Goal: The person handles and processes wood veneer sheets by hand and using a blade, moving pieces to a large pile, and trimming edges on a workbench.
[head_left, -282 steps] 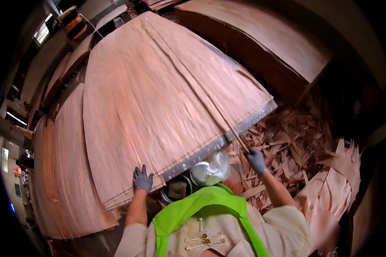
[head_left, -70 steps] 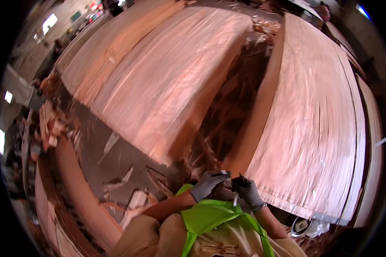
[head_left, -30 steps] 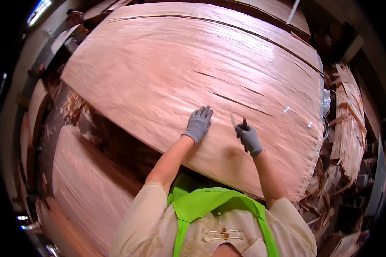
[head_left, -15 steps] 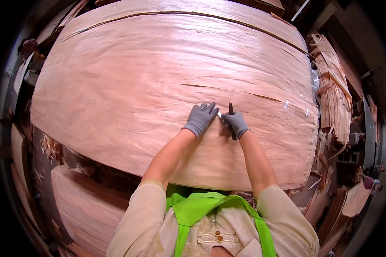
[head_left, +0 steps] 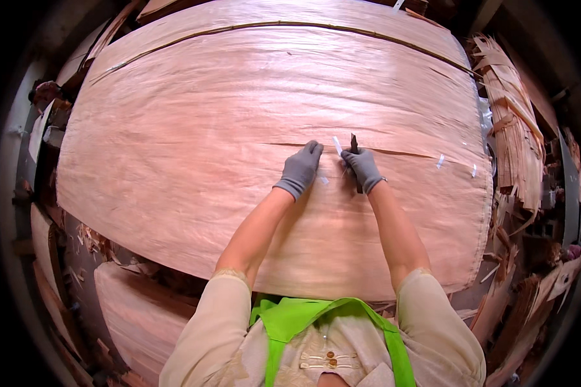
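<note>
A large sheet of pinkish wood veneer (head_left: pixel 174 148) spreads under both hands, with a long dark split (head_left: pixel 403 153) running across it. My left hand (head_left: pixel 301 169), in a grey glove, rests at the split with its fingers bent and pressed together; what they pinch, if anything, is hidden. In my grey-gloved right hand (head_left: pixel 364 169) is a slim black utility knife (head_left: pixel 354 143), gripped upright. A short white tape strip (head_left: pixel 337 146) stands out from the right fingertips, between the hands. Just below, a pale tape piece (head_left: pixel 324 181) lies on the veneer.
More tape pieces (head_left: pixel 440 161) stick to the veneer towards the right. A dark thin strip (head_left: pixel 277 24) crosses the far part of the sheet. Bundled veneer scraps (head_left: pixel 513 122) lie beyond the right edge, and a lower veneer stack (head_left: pixel 135 309) stands at the near left.
Both hands have moved slightly farther away, up to the split. The white strip now shows longer at my right fingertips, and a tape piece is visible below the hands.
</note>
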